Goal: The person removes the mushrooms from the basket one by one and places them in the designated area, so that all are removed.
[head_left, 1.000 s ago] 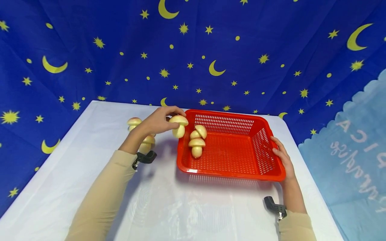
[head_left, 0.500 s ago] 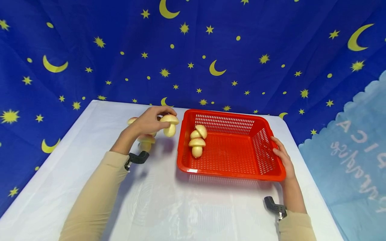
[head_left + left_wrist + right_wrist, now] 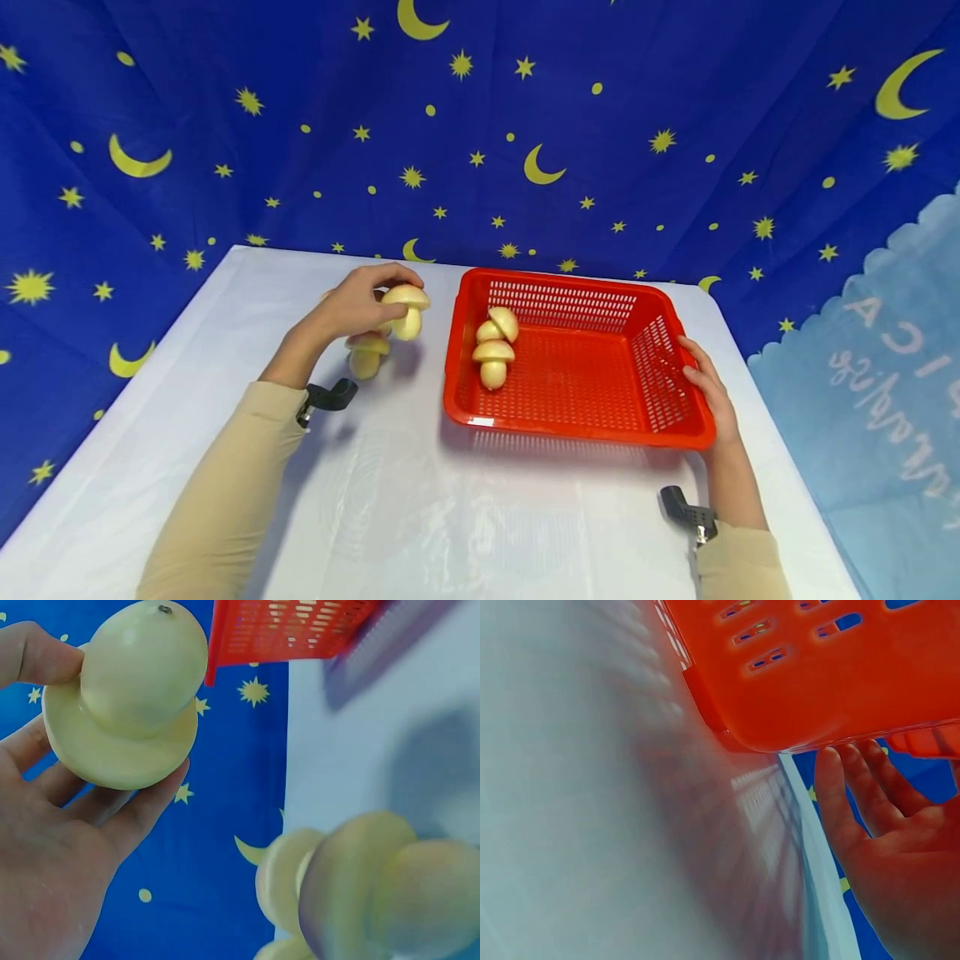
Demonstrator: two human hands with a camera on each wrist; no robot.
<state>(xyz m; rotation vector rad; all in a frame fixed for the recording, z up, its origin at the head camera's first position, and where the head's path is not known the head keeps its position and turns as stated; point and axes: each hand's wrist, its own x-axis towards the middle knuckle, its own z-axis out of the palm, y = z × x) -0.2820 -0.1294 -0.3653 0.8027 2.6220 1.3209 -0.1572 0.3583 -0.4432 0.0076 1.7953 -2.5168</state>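
My left hand (image 3: 360,302) pinches a cream toy mushroom (image 3: 407,310) above the table, left of the basket. In the left wrist view this mushroom (image 3: 142,682) sits between thumb and fingers, its stem toward the camera. Below that hand, more mushrooms (image 3: 366,357) stand on the table, partly hidden by it. Two mushrooms (image 3: 493,367) lie at the left end inside the red plastic basket (image 3: 577,433). My right hand (image 3: 714,400) holds the basket's right rim; in the right wrist view its fingers (image 3: 870,787) reach the basket's outer side.
A white cloth covers the table (image 3: 420,517). Behind it hangs a blue curtain (image 3: 300,108) with yellow moons and stars. At the right is a light blue panel (image 3: 885,400) with lettering.
My left hand has moved left with its mushroom, away from the basket's left rim and over the mushrooms on the table. The right hand and basket stay put.
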